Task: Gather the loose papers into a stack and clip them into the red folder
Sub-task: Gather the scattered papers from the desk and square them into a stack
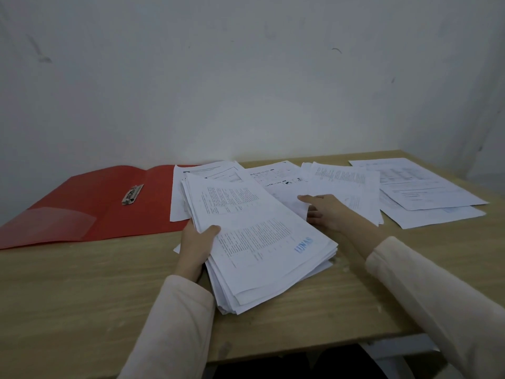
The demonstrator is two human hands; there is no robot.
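Wood surface: the pale table [82, 291] carries everything I see, and its near part is bare apart from my two sleeves.
Gathered stack: a thick, uneven stack of papers [262, 242] sits nearest me, its edges fanned and not squared, the lower end resting on the table.
Left hand: my left hand [195, 247] grips the stack's left edge, thumb on top and the fingers closed on the sheets from beneath.
Right hand: my right hand [326, 212] lies just beyond the stack on a loose sheet [289, 192], fingers spread apart and flat, pressing and not pinching as far as I can tell.
Papers left: past that hand a small loose pile [347, 184] lies, and well to the right a far group of sheets [426, 192] overlaps near the table edge; one sheet [177, 198] laps onto the folder.
Red folder: the red folder [90, 206] lies open at far left, its metal clip [133, 194] bare with nothing under it.
Progress: I judge gathering is past halfway; the remaining sheets, squaring up and clipping are all not yet done.
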